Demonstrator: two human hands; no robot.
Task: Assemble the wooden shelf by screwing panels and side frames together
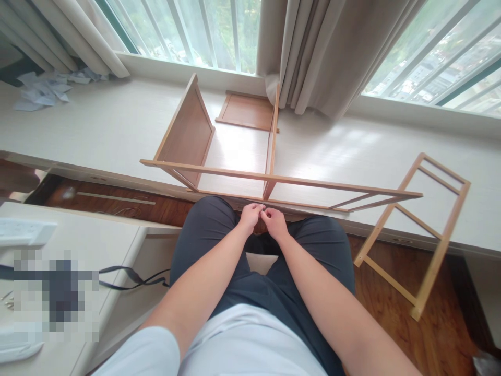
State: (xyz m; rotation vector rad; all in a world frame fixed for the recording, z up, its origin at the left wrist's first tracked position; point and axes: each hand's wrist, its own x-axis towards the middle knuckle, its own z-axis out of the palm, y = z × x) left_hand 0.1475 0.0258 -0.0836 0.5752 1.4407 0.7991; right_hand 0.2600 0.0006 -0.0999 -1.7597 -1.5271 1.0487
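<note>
My left hand (250,217) and my right hand (275,223) meet between my knees, fingertips pinched together. A tiny thin piece pokes up between them, too small to name. Just beyond my fingers lies a partly joined wooden rack (219,169) on its side. It has a long frame along the ledge's front edge, a solid end panel (187,128) standing at the left and a second upright panel (273,141) near the middle. Neither hand clearly grips the rack.
A loose wooden panel (247,110) lies behind the rack on the white window ledge (97,120). At the right, a separate wooden frame (446,240) leans over the ledge's edge to the floor. Paper scraps (43,93) lie far left. A white desk (113,240) stands left, with a black strap (133,274).
</note>
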